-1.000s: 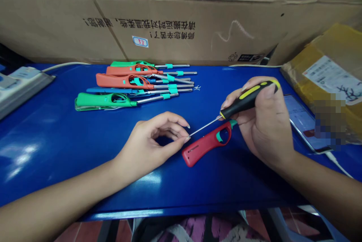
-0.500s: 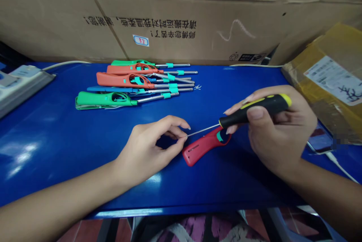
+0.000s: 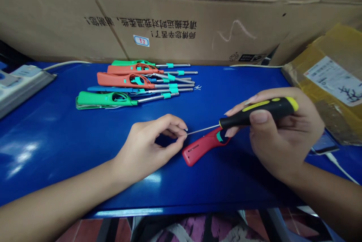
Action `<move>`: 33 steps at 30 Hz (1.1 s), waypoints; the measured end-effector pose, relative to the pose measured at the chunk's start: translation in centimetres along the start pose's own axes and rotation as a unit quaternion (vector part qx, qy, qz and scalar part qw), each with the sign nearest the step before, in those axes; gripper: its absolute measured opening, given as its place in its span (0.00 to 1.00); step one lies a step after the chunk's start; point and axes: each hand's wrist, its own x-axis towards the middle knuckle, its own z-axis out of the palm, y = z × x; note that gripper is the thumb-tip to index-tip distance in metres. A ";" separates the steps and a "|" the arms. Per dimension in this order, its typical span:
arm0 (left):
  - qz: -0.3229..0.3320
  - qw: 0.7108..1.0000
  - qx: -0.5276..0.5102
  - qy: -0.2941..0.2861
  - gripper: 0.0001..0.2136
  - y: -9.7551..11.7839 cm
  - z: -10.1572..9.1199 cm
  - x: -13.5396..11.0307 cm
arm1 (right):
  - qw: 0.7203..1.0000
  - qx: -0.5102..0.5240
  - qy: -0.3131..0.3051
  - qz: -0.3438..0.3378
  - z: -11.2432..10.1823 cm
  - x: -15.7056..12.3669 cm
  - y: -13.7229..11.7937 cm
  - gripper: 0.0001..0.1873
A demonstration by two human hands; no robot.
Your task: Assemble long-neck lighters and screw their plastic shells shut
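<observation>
Pinch: your left hand (image 3: 147, 147) has thumb and finger narrowed on the tip of the screwdriver (image 3: 239, 118) | red lighter body (image 3: 205, 144) on desk (image 3: 70, 140), between your hands: likely light, stiff, smooth; grip mid-length | screwdriver probably rigid, non-slip; hold by handle | your right hand (image 3: 285, 136) wraps it, tilted, tip pointing down-left.

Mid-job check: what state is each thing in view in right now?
Screwdriver: held in the right hand, slanting down.
Left hand: thumb and forefinger pinched at the screwdriver's tip; anything between is too small to tell.
Red lighter body: lying on the table, partly covered by the right hand.
Other lighters: heaped, lying flat.
Phone: cable plugged in, mostly hidden.
Big carton: print upside down.
</observation>
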 end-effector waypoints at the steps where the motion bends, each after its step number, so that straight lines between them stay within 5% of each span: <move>1: 0.000 1.000 0.001 0.000 0.08 0.1 0.0 0.0 | 1.000 0.003 -0.002 -0.001 0.0 0.0 0.0 0.07; 20: -0.008 1.000 0.011 -0.022 0.09 0.1 -0.1 0.1 | 1.000 0.021 -0.008 -0.017 -0.2 0.1 0.2 0.06; 27: 0.017 0.994 0.050 -0.099 0.24 0.0 -0.3 0.1 | 0.998 0.008 0.017 -0.063 0.1 1.0 0.4 0.08; 33: 0.058 0.977 0.136 -0.157 0.27 0.2 -0.1 -0.3 | 0.993 0.024 -0.078 -0.080 0.4 0.4 -0.7 0.11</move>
